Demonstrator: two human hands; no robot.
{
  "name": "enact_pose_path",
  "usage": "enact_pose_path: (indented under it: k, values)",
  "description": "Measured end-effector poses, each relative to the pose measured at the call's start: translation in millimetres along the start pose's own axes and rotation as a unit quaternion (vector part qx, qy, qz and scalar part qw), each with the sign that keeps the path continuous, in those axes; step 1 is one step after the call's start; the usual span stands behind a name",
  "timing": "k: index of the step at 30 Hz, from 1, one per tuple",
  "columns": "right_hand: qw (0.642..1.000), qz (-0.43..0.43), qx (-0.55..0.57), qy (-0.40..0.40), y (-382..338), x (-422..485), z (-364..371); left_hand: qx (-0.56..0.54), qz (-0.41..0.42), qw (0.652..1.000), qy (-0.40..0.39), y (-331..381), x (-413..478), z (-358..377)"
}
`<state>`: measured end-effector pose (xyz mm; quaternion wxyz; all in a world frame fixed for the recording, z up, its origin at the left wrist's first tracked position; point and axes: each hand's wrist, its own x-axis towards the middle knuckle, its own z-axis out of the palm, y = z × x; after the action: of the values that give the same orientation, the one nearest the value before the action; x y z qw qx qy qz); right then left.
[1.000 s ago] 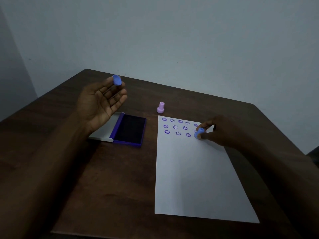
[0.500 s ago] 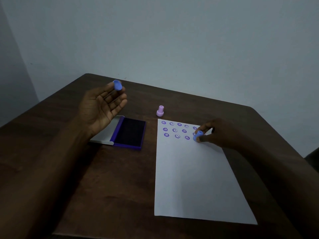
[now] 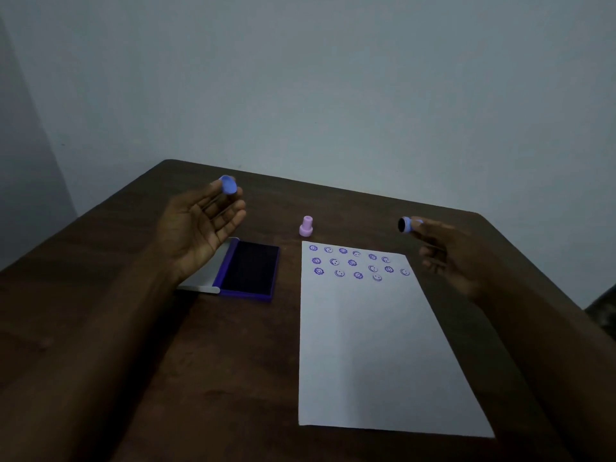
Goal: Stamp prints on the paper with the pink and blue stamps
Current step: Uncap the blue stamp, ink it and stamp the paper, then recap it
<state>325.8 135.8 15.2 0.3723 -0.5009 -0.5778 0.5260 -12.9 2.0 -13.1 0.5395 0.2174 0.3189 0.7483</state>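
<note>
Our right hand (image 3: 443, 251) pinches the blue stamp (image 3: 407, 224) above the dark wooden counter (image 3: 233, 361), beside the paper (image 3: 373, 345); our left hand (image 3: 196, 228) pinches its blue cap (image 3: 228, 185) over the open ink pad (image 3: 251, 270). The pink stamp (image 3: 306, 226) stands between, before a bare wall (image 3: 333, 78).

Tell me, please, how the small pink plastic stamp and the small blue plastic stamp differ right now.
The small pink plastic stamp stands upright on the dark wooden table, untouched; the small blue plastic stamp is held in the air by the right hand, tipped sideways with its dark inked face showing. Both look similar in size.
</note>
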Motion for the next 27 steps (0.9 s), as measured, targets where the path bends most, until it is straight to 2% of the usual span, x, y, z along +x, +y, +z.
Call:
enact_pose_path:
  k: [5, 14, 18, 27]
  values:
    - [0.998, -0.003, 0.023, -0.054, -6.5, 0.2, 33.1, 0.010, 0.002, 1.000, -0.011, -0.8, 0.6, 0.4]
    - [0.982, -0.079, 0.011, -0.172, -37.1, -8.8, 110.9, 0.106, 0.006, 0.993, -0.045, -10.7, -1.0, 10.8]
    - [0.976, -0.095, -0.006, -0.195, -38.3, -9.9, 130.0, 0.140, 0.006, 0.989, -0.056, -18.4, -1.0, 16.2]
    - [0.977, -0.099, -0.009, -0.190, -32.8, -9.1, 140.8, 0.182, 0.038, 0.980, -0.067, -26.9, 3.9, 17.2]
